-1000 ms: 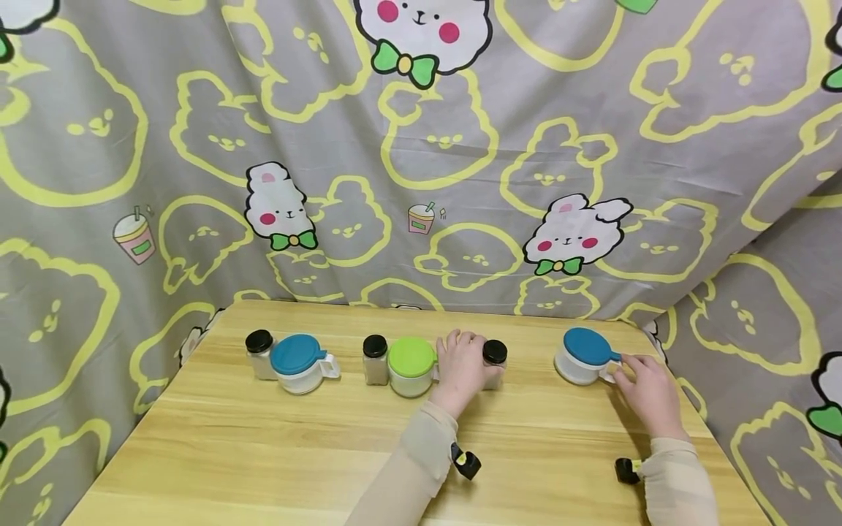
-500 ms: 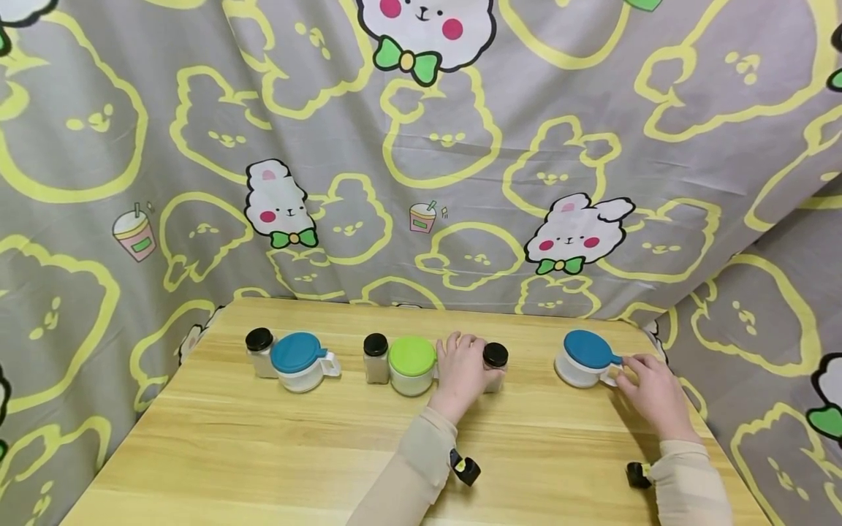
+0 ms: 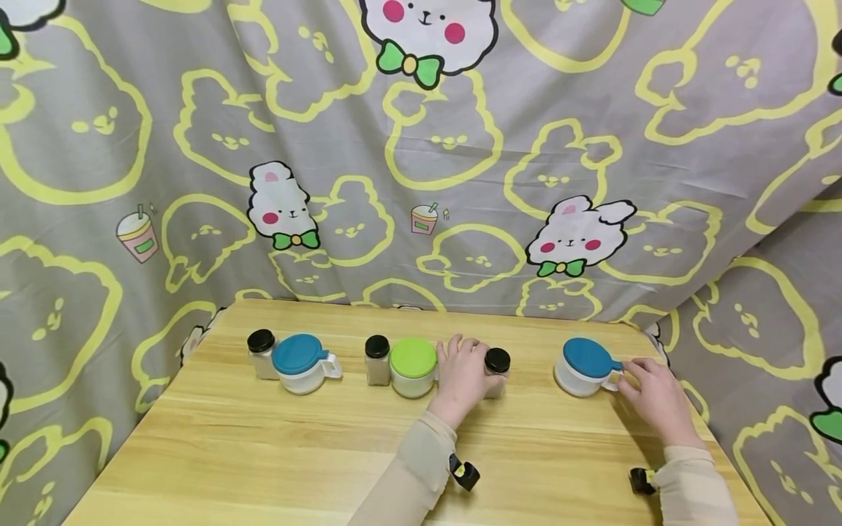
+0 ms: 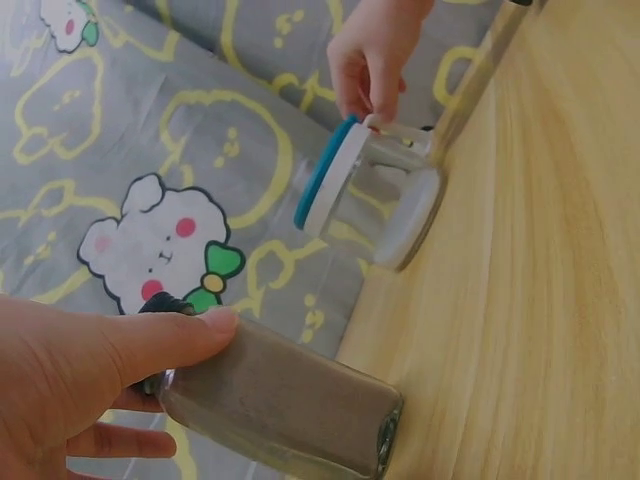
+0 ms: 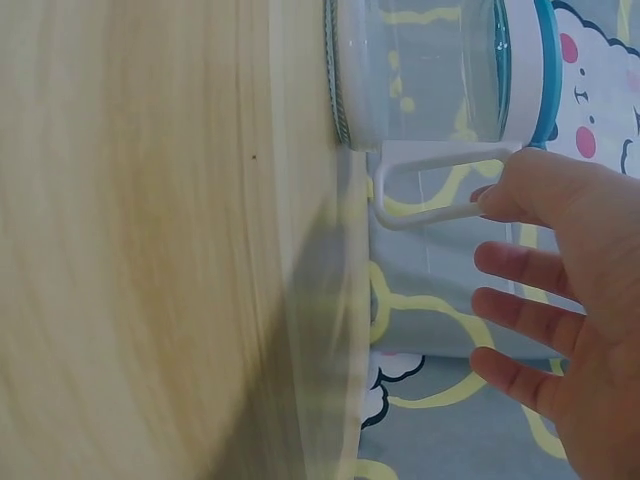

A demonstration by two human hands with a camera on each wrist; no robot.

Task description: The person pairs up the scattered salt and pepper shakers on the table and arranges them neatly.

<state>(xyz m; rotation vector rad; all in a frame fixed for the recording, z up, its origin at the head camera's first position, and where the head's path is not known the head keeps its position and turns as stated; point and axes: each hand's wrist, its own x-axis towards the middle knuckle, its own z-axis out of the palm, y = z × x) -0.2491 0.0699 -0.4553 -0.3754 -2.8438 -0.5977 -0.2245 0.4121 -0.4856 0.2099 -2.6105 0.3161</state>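
My left hand (image 3: 460,374) grips a square glass spice jar (image 4: 285,400) with a black lid (image 3: 497,360). Brownish-grey powder shows through its glass. In the left wrist view the thumb lies along the jar near its neck. Farther right, my right hand (image 3: 656,398) pinches the white handle (image 5: 430,215) of a round clear seasoning pot (image 5: 430,70) with a blue lid (image 3: 587,357). Thumb and forefinger meet near the handle's top, while the other fingers stand away from it. The right wrist view shows no contents in the pot's visible part.
Left of my left hand stands a green-lidded pot (image 3: 413,359), with a black-lidded jar (image 3: 378,361) beside it. Another blue-lidded pot (image 3: 299,358) and black-lidded jar (image 3: 263,356) stand at the far left. A patterned curtain (image 3: 421,168) hangs behind the wooden table (image 3: 263,453).
The right blue-lidded pot has come slightly toward the table's front with my right hand at its handle. The jar in my left hand has also shifted slightly nearer.
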